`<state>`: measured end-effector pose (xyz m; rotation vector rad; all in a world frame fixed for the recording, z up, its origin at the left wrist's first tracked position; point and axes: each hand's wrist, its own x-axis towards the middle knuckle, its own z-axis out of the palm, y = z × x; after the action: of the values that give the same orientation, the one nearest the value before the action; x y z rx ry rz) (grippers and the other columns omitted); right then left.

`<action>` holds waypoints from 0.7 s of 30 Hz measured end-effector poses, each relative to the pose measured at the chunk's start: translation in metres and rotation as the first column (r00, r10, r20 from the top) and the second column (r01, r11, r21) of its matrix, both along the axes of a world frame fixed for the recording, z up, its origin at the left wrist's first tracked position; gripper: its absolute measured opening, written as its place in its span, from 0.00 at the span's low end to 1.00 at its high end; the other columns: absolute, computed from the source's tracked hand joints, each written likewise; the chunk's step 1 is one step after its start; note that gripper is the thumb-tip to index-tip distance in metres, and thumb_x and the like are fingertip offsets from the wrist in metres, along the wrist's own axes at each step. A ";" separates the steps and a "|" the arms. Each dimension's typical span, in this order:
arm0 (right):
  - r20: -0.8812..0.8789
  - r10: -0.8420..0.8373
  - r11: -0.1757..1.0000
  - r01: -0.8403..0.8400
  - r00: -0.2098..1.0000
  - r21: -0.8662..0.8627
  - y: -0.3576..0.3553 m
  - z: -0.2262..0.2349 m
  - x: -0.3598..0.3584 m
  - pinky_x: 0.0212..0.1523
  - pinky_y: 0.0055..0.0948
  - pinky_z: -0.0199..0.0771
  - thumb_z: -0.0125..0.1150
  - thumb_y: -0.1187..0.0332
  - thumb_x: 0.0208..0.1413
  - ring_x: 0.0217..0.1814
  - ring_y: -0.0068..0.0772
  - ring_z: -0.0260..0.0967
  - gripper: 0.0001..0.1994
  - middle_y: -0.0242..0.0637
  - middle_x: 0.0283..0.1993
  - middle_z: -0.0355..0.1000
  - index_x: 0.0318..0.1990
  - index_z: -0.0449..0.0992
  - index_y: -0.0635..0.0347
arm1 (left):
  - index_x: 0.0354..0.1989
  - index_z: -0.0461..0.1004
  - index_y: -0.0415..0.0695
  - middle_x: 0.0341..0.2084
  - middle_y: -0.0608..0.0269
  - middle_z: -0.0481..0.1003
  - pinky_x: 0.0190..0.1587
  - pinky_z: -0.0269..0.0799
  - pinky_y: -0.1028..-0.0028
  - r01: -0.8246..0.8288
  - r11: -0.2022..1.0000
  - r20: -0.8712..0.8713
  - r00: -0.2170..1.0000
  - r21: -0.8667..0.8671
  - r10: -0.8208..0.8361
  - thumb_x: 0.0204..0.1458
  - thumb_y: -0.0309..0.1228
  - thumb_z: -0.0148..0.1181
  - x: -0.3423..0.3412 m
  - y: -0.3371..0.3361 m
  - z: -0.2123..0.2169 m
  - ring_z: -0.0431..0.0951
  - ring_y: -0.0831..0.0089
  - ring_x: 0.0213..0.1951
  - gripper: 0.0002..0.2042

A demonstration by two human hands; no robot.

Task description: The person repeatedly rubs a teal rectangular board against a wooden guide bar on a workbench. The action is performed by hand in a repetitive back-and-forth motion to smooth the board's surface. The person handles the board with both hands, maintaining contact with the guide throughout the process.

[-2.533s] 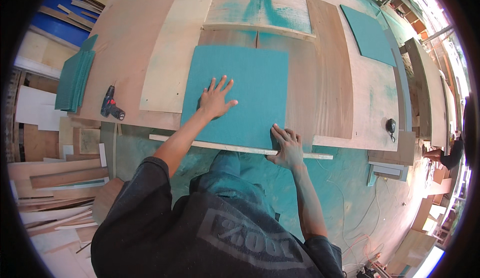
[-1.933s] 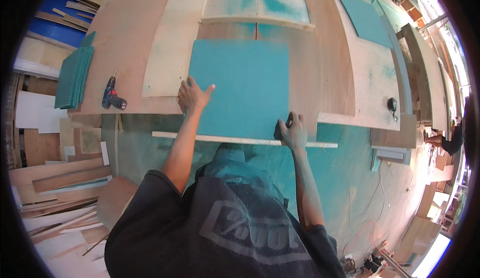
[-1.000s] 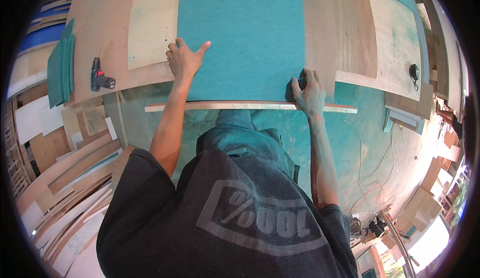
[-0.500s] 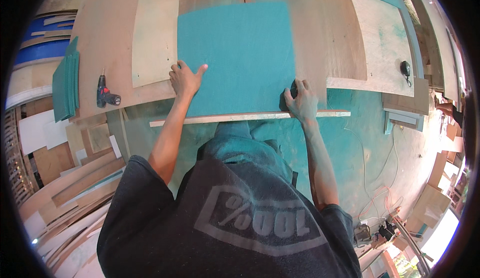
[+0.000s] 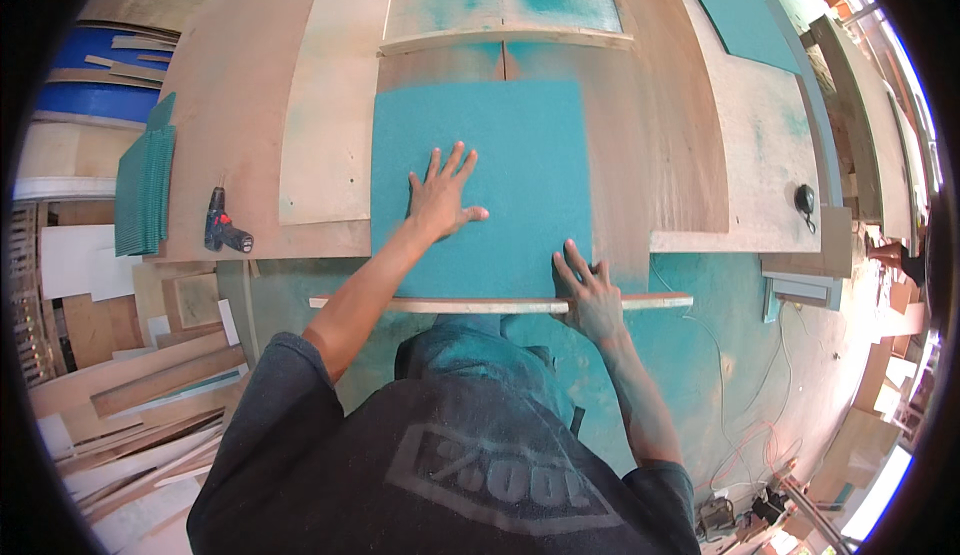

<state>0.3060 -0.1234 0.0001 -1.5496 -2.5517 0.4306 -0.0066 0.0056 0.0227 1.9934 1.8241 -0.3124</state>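
A flat teal-painted panel (image 5: pixel 505 155) lies in front of me on a brown wooden board. My left hand (image 5: pixel 440 200) rests on its left-middle part, palm down and fingers spread. Close to the panel's lower right corner is my right hand (image 5: pixel 592 300), fingers stretched forward over the surface and the wrist crossing the near edge. Whether anything small sits under the right palm is hidden. Along that near edge runs a narrow pale wooden strip (image 5: pixel 450 306), partly covered by the right hand.
On the left stand a cordless drill (image 5: pixel 222 223) and a stack of teal pieces (image 5: pixel 145 190). A black tape measure (image 5: pixel 806 200) lies on the right-hand board. Another teal panel (image 5: pixel 740 15) is at the far right. Cables (image 5: pixel 765 445) trail over the teal-stained floor (image 5: pixel 690 385).
My left hand has moved from the panel's left edge onto its face and flattened. The right hand has shifted toward the near edge with its fingers straightened. The view has tilted farther forward.
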 end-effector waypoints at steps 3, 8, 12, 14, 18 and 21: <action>-0.048 -0.031 0.999 0.029 0.998 -0.039 0.002 0.005 0.000 0.43 0.37 0.88 0.81 0.60 0.34 0.51 0.49 0.67 0.48 0.25 0.80 0.57 0.71 0.70 0.44 | 0.82 0.44 0.61 0.83 0.68 0.38 0.72 0.52 0.25 -0.002 1.000 0.025 1.000 0.025 0.001 0.49 0.61 0.71 -0.001 0.009 -0.005 0.40 0.49 0.81 0.55; -0.018 -0.032 0.999 0.032 0.999 -0.014 0.053 -0.003 -0.010 0.46 0.39 0.87 0.86 0.55 0.29 0.51 0.48 0.67 0.51 0.28 0.79 0.60 0.69 0.71 0.53 | 0.82 0.44 0.62 0.83 0.67 0.38 0.71 0.53 0.25 0.014 1.000 -0.006 1.000 0.018 -0.014 0.49 0.62 0.71 -0.013 0.058 -0.012 0.41 0.47 0.81 0.56; -0.047 0.020 1.000 -0.020 0.999 0.004 0.107 -0.001 -0.010 0.43 0.40 0.88 0.83 0.51 0.33 0.50 0.49 0.68 0.49 0.30 0.78 0.61 0.68 0.71 0.56 | 0.82 0.43 0.63 0.83 0.67 0.38 0.70 0.55 0.25 0.044 0.998 -0.028 0.999 0.039 -0.043 0.46 0.66 0.70 -0.024 0.111 -0.020 0.42 0.46 0.80 0.58; -0.050 0.045 0.999 -0.045 0.998 0.012 0.130 -0.002 -0.009 0.42 0.41 0.88 0.83 0.49 0.35 0.50 0.49 0.68 0.49 0.31 0.78 0.61 0.67 0.71 0.58 | 0.82 0.43 0.63 0.83 0.66 0.38 0.70 0.56 0.25 0.057 0.997 -0.027 0.998 0.051 -0.056 0.45 0.68 0.69 -0.029 0.134 -0.026 0.42 0.46 0.80 0.59; -0.044 0.075 0.995 -0.072 0.996 0.063 0.173 -0.017 -0.011 0.43 0.44 0.88 0.82 0.45 0.34 0.52 0.52 0.70 0.48 0.34 0.77 0.62 0.63 0.73 0.62 | 0.82 0.43 0.64 0.83 0.66 0.38 0.69 0.56 0.23 0.076 0.994 -0.019 0.997 0.079 -0.075 0.44 0.71 0.68 -0.039 0.180 -0.033 0.42 0.45 0.80 0.60; -0.039 0.087 0.993 -0.083 0.995 0.079 0.207 -0.025 -0.013 0.44 0.45 0.88 0.82 0.44 0.35 0.53 0.54 0.71 0.45 0.34 0.76 0.64 0.59 0.75 0.65 | 0.82 0.43 0.64 0.83 0.67 0.37 0.69 0.56 0.23 0.077 0.994 -0.027 0.997 0.073 -0.075 0.43 0.72 0.68 -0.046 0.217 -0.039 0.42 0.45 0.80 0.60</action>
<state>0.2928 0.0835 -0.0253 -1.3952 -2.5766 0.3656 -0.0522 0.2230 -0.0162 2.1220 1.8010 -0.2970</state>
